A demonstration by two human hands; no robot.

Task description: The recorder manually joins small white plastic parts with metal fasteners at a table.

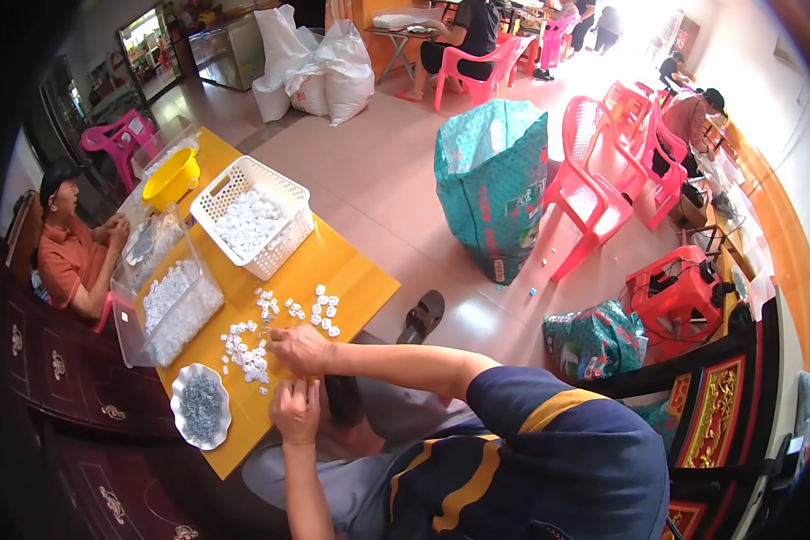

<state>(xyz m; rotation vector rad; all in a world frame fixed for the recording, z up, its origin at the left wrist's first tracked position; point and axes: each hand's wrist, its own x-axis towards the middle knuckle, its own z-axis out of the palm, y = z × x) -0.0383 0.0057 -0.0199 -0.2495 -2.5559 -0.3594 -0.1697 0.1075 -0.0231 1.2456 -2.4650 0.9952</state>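
Observation:
My right hand (301, 349) is closed over the edge of the yellow-brown table (351, 270), beside a scatter of small white plastic pieces (247, 355). Its fingertips are curled, and whatever they pinch is too small to make out. Just below it, at the table's near edge, my left hand (295, 409) is also closed, fingers bent together with their contents hidden. More white pieces (319, 310) lie beyond my right hand. A scalloped white dish (182, 423) filled with tiny grey parts (202, 407) stands to the left of my left hand.
A white perforated basket (283, 252) and a clear bin (130, 337) hold white pieces; a yellow bowl (173, 180) stands behind. A person (72, 261) sits across the table. Teal woven bags (490, 198), pink chairs (594, 171) and a sandal (423, 317) occupy the floor.

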